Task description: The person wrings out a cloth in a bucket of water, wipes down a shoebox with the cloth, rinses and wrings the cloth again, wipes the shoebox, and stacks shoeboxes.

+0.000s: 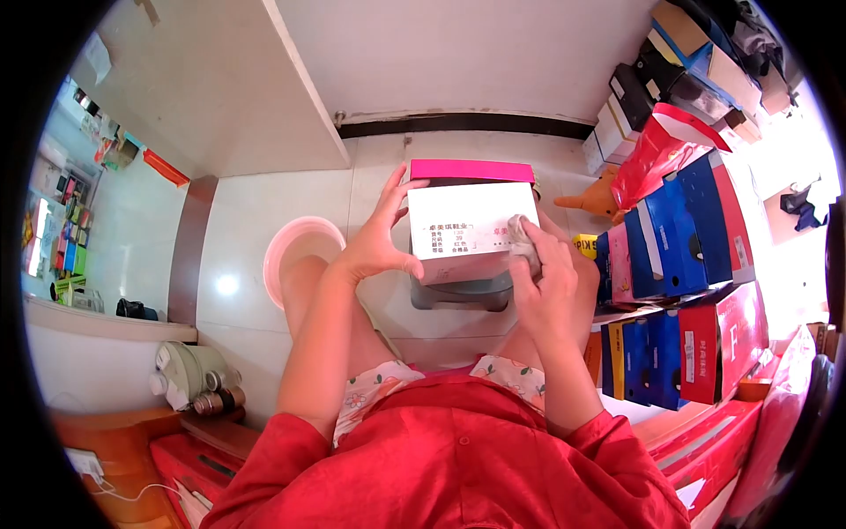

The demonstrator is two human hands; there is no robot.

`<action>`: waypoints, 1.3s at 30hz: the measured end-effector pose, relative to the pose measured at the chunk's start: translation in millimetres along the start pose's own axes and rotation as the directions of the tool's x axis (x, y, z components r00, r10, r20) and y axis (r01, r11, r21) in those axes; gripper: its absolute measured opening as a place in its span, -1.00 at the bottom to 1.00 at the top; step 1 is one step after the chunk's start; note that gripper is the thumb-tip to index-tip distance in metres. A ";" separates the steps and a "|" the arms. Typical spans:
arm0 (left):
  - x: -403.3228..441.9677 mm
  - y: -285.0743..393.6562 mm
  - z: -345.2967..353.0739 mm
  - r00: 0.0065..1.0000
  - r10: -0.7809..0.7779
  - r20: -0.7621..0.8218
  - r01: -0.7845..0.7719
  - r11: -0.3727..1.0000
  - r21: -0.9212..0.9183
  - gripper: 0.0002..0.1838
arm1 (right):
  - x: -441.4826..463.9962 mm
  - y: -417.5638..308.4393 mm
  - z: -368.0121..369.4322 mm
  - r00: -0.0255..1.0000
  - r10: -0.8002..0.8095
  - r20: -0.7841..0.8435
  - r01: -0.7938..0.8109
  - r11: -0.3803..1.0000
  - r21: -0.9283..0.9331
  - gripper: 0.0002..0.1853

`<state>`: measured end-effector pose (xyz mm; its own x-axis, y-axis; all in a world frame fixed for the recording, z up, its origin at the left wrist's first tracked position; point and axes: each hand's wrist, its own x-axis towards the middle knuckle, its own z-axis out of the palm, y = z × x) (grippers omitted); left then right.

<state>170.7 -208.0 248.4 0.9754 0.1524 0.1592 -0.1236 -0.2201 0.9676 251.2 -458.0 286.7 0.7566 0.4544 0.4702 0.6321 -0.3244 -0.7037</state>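
Note:
A white shoe box [458, 207] with printed labels is tilted in front of me, with a pink box edge [471, 170] behind it. My left hand [385, 236] holds the white box by its left side, thumb at the lower corner and fingers at the top. A crumpled greyish cloth [522, 245] is in my right hand [548, 280], pressed against the box's right end. Beneath the boxes is a grey stool [463, 297], partly hidden.
A pink bucket [275, 257] stands left of my legs. Stacked shoe boxes [679, 231] fill the right side, with an orange object [596, 197] and red bag [661, 150] beyond. A door panel [238, 88] is at the upper left.

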 end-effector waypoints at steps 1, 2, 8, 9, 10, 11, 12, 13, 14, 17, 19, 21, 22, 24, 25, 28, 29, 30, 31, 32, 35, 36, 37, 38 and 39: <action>-1.3 0.1 -0.7 1.000 0.006 0.023 -0.007 0.999 0.049 0.39 | 0.9 -0.7 -0.2 1.000 -0.002 0.005 0.002 1.000 0.000 -0.60; -2.7 0.7 -0.3 1.000 0.005 0.018 -0.006 0.999 0.047 0.39 | 2.4 -1.3 0.2 0.999 0.042 -0.016 -0.042 0.998 0.037 -0.64; -9.5 11.1 13.9 1.000 -0.017 0.001 0.017 0.988 0.157 0.29 | 10.2 -3.4 -3.9 0.934 0.345 0.091 -0.350 0.836 0.422 -0.80; -10.9 9.7 15.7 1.000 -0.013 -0.026 0.017 0.991 0.133 0.27 | 12.0 -4.0 -3.6 0.937 0.335 0.096 -0.343 0.837 0.426 -0.84; -11.6 9.1 16.7 0.999 -0.009 -0.054 0.015 0.994 0.111 0.25 | 13.1 -5.0 -1.8 0.938 0.332 0.100 -0.342 0.840 0.422 -0.84; -12.1 10.0 17.1 0.998 -0.008 -0.060 0.015 0.994 0.107 0.25 | 14.0 -6.4 1.3 0.939 0.330 0.094 -0.339 0.843 0.418 -0.82; -12.8 12.9 17.4 0.999 -0.006 -0.052 0.013 0.990 0.143 0.23 | 15.1 -8.2 4.4 0.940 0.328 0.090 -0.335 0.846 0.415 -0.81; -13.8 14.5 17.7 0.999 -0.004 -0.044 0.012 0.984 0.179 0.21 | 17.5 -9.9 7.6 0.941 0.324 0.097 -0.334 0.847 0.413 -0.81; -14.7 14.4 18.7 0.999 -0.005 -0.053 0.015 0.984 0.179 0.21 | 21.2 -11.4 11.2 0.973 0.220 0.063 -0.229 0.929 0.290 -0.79; -14.3 9.3 21.0 0.997 0.017 -0.074 -0.005 0.986 0.168 0.16 | 31.9 -18.6 24.8 0.997 0.020 0.080 -0.026 0.997 0.072 -0.72; -13.1 3.4 24.0 0.991 0.093 -0.092 -0.080 0.987 0.138 0.22 | 35.3 -23.8 33.6 0.977 -0.130 0.172 0.149 0.984 -0.099 -0.62; -13.3 4.0 25.0 0.989 0.097 -0.109 -0.086 0.991 0.100 0.18 | 34.7 -21.6 42.9 0.971 -0.129 0.202 0.152 0.983 -0.105 -0.57; -13.2 5.2 25.6 0.987 0.100 -0.122 -0.093 0.994 0.065 0.13 | 34.9 -19.8 45.8 0.961 -0.184 0.208 0.212 0.970 -0.122 -0.55; -12.1 2.4 25.4 0.985 0.122 -0.125 -0.107 0.987 0.120 0.12 | 36.6 -20.5 49.4 0.946 -0.239 0.218 0.272 0.953 -0.136 -0.54; -11.6 1.1 25.2 0.982 0.145 -0.121 -0.122 0.976 0.178 0.11 | 38.3 -22.4 51.0 0.930 -0.277 0.243 0.311 0.944 -0.113 -0.55; -10.2 -0.7 26.2 0.978 0.145 -0.152 -0.122 0.981 0.152 0.08 | 43.4 -23.9 56.9 0.903 -0.330 0.274 0.366 0.927 -0.088 -0.59; -9.6 -1.5 25.7 0.977 0.145 -0.153 -0.122 0.981 0.152 0.08 | 44.0 -24.0 58.3 0.895 -0.345 0.283 0.382 0.920 -0.086 -0.61; -8.7 -2.3 24.8 0.974 0.161 -0.158 -0.138 0.979 0.148 0.08 | 43.5 -25.2 58.1 0.894 -0.346 0.284 0.383 0.920 -0.085 -0.61; -8.0 -3.1 23.8 0.971 0.177 -0.162 -0.154 0.977 0.145 0.07 | 42.7 -27.6 56.9 0.881 -0.357 0.309 0.395 0.916 -0.068 -0.62; -7.8 -4.1 23.1 0.971 0.176 -0.165 -0.153 0.978 0.145 0.07 | 41.6 -30.6 55.4 0.868 -0.369 0.333 0.408 0.912 -0.050 -0.64; -6.0 -5.9 21.5 0.964 0.187 -0.190 -0.154 0.972 0.177 0.08 | 26.9 -45.0 43.7 0.829 -0.354 0.432 0.415 0.908 -0.052 -0.60; -5.4 -6.2 20.7 0.966 0.193 -0.173 -0.163 0.971 0.175 0.08 | 20.5 -44.8 42.1 0.813 -0.383 0.438 0.450 0.891 -0.055 -0.61; -5.0 -6.2 20.3 0.968 0.199 -0.155 -0.172 0.970 0.171 0.07 | 16.8 -45.6 40.6 0.812 -0.384 0.440 0.451 0.891 -0.055 -0.61; -4.8 -5.5 20.8 0.968 0.199 -0.155 -0.172 0.970 0.170 0.07 | 13.7 -46.8 39.1 0.827 -0.390 0.406 0.454 0.888 -0.071 -0.62; -4.7 -4.4 21.9 0.968 0.199 -0.154 -0.177 0.973 0.147 0.07 | 11.9 -47.8 38.4 0.840 -0.396 0.370 0.456 0.886 -0.088 -0.63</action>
<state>170.6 -228.8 239.2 0.8913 0.2520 0.3769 -0.2660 -0.3825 0.8848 223.6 -405.3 305.5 0.3237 0.8175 0.4764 0.9194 -0.1529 -0.3624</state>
